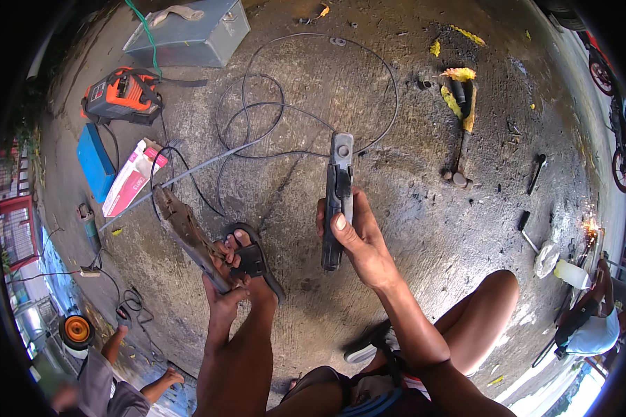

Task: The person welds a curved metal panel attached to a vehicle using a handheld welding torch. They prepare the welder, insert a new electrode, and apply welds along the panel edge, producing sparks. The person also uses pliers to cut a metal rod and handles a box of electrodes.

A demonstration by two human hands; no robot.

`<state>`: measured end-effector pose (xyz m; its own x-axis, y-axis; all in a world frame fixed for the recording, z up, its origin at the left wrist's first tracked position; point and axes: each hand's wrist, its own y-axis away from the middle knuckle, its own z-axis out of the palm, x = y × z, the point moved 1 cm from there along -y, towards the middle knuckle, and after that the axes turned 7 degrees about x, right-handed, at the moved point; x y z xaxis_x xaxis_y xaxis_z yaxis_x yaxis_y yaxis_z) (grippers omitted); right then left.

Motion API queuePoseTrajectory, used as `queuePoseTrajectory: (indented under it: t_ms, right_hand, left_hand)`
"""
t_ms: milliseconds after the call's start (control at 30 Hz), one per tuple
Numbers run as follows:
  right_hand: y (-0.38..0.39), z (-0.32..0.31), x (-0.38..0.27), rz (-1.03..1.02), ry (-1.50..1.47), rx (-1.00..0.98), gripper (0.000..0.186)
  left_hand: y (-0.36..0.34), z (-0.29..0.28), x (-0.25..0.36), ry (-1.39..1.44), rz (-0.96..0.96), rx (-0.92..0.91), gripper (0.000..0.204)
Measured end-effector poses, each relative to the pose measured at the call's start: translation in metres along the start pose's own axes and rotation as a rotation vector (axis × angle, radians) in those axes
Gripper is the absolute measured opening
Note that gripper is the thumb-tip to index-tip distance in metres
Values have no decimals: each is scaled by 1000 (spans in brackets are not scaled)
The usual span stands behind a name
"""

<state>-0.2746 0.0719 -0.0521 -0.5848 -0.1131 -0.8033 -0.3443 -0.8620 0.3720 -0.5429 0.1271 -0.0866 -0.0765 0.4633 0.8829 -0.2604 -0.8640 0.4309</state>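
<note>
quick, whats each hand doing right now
Left hand: closed, holding a rusty metal piece.
Right hand: closed, holding a black welding clamp.

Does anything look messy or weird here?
Yes, a few things. Yellow leaves lie by the hammer, odd among tools. The black cable sprawls in loose loops instead of a neat coil. The metal piece in the left hand looks rusty and worn.

Open-air workshop on rough concrete [424, 233]: orange-and-black welding machine [122, 97], grey metal box [198, 40], hammer [464, 147], bright sparks [590, 228].
</note>
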Motion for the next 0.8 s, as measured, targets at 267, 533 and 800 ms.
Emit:
queuePoseTrajectory:
  t_ms: [267,533,800]
  right_hand:
    - [-5,6,0,-150,224,-39,92]
    - [-6,20,-12,56,-42,-109,67]
    - [-8,8,4,163,-133,-184,64]
  left_hand:
    - [1,0,9,-34,0,28,77]
    - [2,-3,8,-18,4,36,79]
    - [3,0,14,-24,10,-7,78]
